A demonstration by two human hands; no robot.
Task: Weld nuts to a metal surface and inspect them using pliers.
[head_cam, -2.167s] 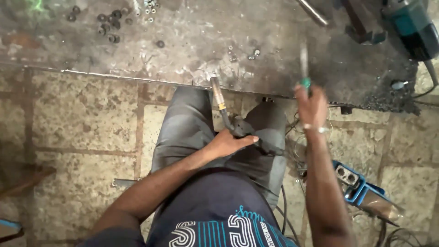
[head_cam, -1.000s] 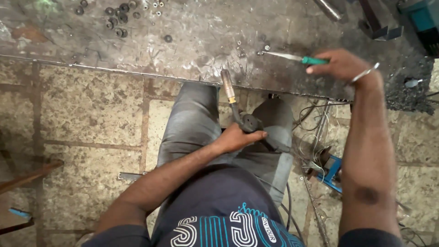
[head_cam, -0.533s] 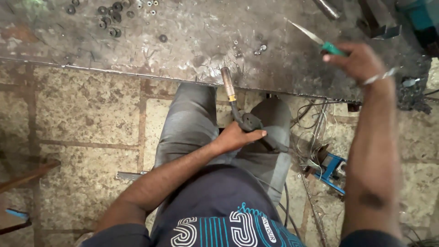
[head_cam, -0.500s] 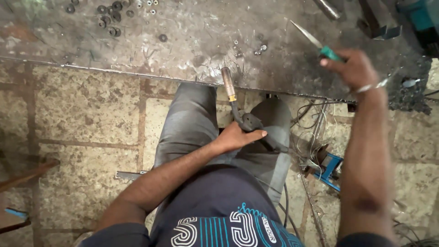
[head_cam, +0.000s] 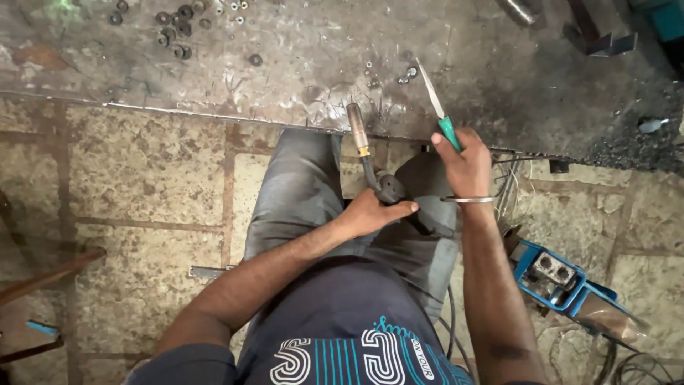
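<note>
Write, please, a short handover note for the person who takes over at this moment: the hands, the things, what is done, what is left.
Left hand: grips the welding torch on the lap, nozzle resting at the metal table edge.
Right hand: holds a green-handled screwdriver, tip up over the table.
Loose nuts and washers lie far left on the table.
Done: both tools are in hand.
Left: no weld visible yet; screwdriver tip not touching the torch.

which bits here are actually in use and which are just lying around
In hand:
- welding torch, gripped by the left hand, nozzle at the metal table's edge
- green-handled screwdriver, held by the right hand, tip over the table

Lying about:
- washers on the table's far left
- small screws near the screwdriver tip
- blue machine on the floor
- cables beside it
</note>
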